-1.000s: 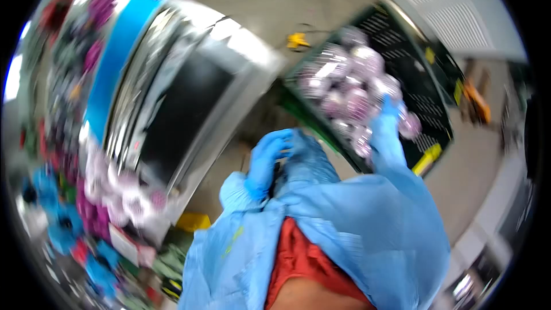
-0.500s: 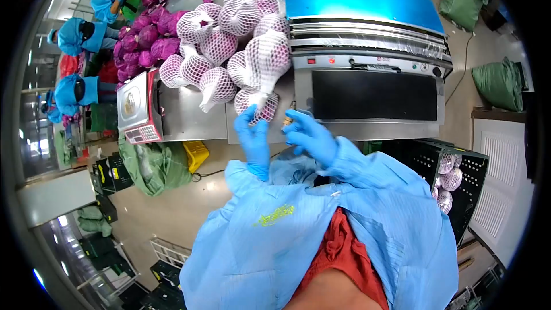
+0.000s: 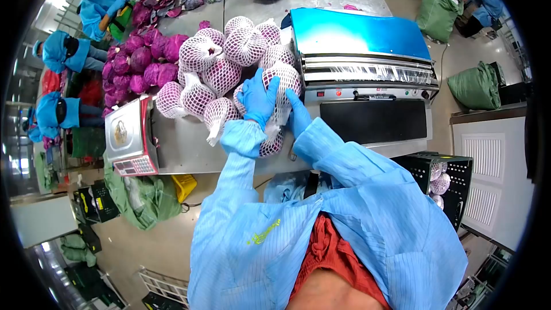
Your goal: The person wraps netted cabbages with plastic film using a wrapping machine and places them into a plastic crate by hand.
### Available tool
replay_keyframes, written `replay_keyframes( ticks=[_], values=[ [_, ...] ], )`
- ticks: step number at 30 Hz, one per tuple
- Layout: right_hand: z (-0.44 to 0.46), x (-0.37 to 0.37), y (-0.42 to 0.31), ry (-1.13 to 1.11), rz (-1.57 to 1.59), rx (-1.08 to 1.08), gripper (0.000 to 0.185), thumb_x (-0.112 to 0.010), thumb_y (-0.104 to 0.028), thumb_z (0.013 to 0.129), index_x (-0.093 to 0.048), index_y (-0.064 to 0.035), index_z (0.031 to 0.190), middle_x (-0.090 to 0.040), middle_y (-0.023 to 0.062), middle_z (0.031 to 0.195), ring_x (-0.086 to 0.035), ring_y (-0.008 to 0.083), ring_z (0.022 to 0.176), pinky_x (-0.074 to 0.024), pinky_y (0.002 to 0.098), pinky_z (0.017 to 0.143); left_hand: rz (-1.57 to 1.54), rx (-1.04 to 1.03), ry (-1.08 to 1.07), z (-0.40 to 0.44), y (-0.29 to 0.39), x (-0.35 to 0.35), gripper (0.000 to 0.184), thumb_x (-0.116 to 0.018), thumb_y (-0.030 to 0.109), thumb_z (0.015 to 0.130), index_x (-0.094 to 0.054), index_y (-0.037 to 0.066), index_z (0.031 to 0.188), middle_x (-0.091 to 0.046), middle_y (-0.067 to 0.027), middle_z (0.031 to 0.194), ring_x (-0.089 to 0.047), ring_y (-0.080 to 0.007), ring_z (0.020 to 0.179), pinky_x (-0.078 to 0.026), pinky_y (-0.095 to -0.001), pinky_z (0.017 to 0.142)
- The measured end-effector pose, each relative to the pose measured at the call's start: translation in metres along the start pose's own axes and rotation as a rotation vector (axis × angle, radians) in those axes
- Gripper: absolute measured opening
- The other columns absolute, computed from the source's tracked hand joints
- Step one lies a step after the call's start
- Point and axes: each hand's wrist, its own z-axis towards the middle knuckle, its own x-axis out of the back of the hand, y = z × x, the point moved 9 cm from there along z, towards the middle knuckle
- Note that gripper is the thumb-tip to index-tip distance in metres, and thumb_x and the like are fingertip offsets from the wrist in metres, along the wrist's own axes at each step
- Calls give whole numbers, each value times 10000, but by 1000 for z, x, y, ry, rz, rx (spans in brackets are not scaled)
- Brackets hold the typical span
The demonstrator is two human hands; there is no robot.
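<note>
Both my blue-gloved hands are around a red cabbage in a white foam net (image 3: 282,79) at the near right of the pile. My left hand (image 3: 258,97) lies over its left side, fingers curled onto the net. Against its right side rests my right hand (image 3: 298,116), its fingers partly hidden behind the sleeve. The net's loose tail hangs down between my hands. Several other netted cabbages (image 3: 245,45) crowd together behind and to the left. One more netted cabbage (image 3: 271,144) sits below my hands, partly covered.
A wrapping machine with a blue lid (image 3: 361,34) stands right of the pile. Bare red cabbages (image 3: 143,60) and a red-framed scale (image 3: 129,138) are to the left. A black crate (image 3: 459,181) holds netted cabbages at lower right. Several people in blue work at far left.
My hands have moved forward from the table's near edge onto the netted cabbage. The view has tilted, so more of the table's far end shows.
</note>
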Motion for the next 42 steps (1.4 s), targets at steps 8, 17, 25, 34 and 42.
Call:
replay_keyframes(
  ticks=[8, 17, 25, 34, 42],
  values=[
    [-74, -68, -60, -26, -359, 59, 728, -583, -231, 916, -164, -90, 1494, -339, 130, 1463, -352, 241, 1335, -289, 355, 1100, -505, -13, 327, -53, 24, 43, 572, -572, 283, 913, -399, -44, 1349, -436, -225, 1310, -438, -347, 1208, -335, -420, 1033],
    [-106, -45, -206, -178, -841, 640, 1104, -706, -367, 828, 90, 62, 1460, -292, 291, 1352, -396, 379, 1244, -335, 426, 1056, -1149, -80, 373, -35, 183, 24, 619, -551, 343, 914, -330, -1, 1378, -364, -175, 1362, -409, -283, 1235, -330, -389, 1056],
    [-50, 51, -371, -37, -1157, 487, 894, -701, -480, 810, -241, 78, 1335, -493, 284, 1237, -531, 297, 1154, -431, 402, 981, -834, 34, 364, 74, 241, -114, 505, -606, 417, 912, -498, -32, 1114, -545, -107, 1051, -511, -170, 980, -418, -313, 887],
    [-52, 79, -407, -177, -1166, 74, 802, -595, -476, 900, -252, 11, 1437, -538, 212, 1267, -548, 274, 1141, -432, 366, 979, -719, 42, 115, 88, 250, -129, 676, -606, 502, 889, -463, -28, 1284, -487, -192, 1204, -510, -264, 1104, -395, -358, 976],
    [-90, 86, -421, -100, -1188, 157, 779, -624, -417, 895, -276, 4, 1451, -593, 215, 1164, -589, 254, 1025, -470, 356, 902, -617, -36, 27, 71, 257, -102, 590, -585, 375, 938, -415, 19, 1376, -434, -153, 1213, -477, -243, 1100, -398, -349, 969]
  ],
)
